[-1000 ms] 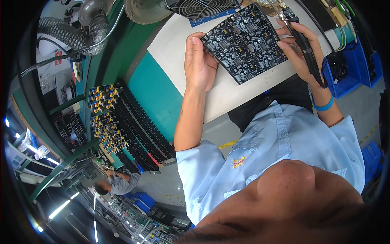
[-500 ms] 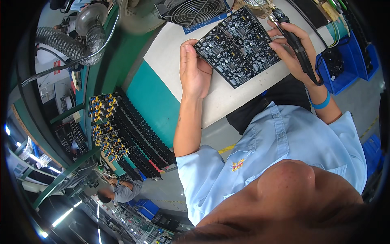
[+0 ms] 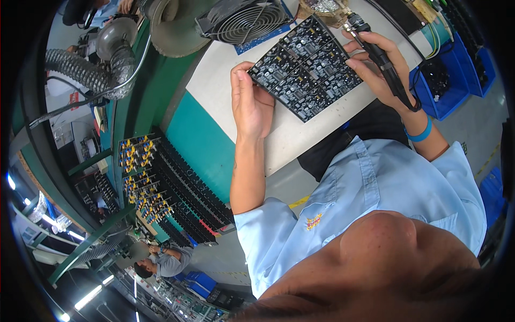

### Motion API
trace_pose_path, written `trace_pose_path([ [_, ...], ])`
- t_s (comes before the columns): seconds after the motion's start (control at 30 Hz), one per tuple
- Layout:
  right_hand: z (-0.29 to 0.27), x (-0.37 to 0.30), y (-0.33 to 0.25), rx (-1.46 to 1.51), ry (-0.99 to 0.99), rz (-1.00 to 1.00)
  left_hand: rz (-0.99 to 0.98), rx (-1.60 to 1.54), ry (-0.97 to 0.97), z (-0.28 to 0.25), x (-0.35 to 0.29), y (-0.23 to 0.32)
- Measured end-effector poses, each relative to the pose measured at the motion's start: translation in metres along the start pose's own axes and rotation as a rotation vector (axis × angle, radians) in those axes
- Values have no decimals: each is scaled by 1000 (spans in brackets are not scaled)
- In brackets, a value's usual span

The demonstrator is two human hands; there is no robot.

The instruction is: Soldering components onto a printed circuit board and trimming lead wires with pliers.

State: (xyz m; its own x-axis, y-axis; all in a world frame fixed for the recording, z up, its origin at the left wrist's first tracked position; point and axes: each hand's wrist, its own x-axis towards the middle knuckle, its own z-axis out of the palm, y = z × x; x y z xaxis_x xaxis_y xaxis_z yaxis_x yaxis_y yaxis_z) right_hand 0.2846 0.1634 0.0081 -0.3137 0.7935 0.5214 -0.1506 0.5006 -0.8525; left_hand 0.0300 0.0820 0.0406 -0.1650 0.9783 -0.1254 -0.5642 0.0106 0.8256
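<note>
A black circuit board panel (image 3: 308,70), divided into several like sections covered with small parts, is tilted above the pale worktop. My left hand (image 3: 251,107) grips its left corner between thumb and fingers. In my right hand (image 3: 387,75) lies a soldering iron (image 3: 382,60) with a dark handle and a cable; its metal end points up and away from me. The thumb and fingertips of that same hand reach the panel's right edge and seem to touch it. The panel hides the worktop under it.
A fan with a round wire guard (image 3: 244,24) stands beyond the panel. Blue bins (image 3: 442,102) with dark parts sit at the right. A rack of upright boards with yellow parts (image 3: 142,155) is at the left, beside a flexible duct (image 3: 80,64). Another person (image 3: 166,263) works farther off.
The view has shifted a little, so most things appear slightly lower or farther left. Both hands keep hold of the panel and the iron much as before.
</note>
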Motion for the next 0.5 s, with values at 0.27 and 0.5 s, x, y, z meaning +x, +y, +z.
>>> trace_pose_path([
  [0.27, -79, 31, -27, -137, -17, -38, 31, 90, 63, 70, 10, -9],
  [0.5, -105, 39, -56, -71, 38, 23, 16, 77, 7, 116, 10, 4],
])
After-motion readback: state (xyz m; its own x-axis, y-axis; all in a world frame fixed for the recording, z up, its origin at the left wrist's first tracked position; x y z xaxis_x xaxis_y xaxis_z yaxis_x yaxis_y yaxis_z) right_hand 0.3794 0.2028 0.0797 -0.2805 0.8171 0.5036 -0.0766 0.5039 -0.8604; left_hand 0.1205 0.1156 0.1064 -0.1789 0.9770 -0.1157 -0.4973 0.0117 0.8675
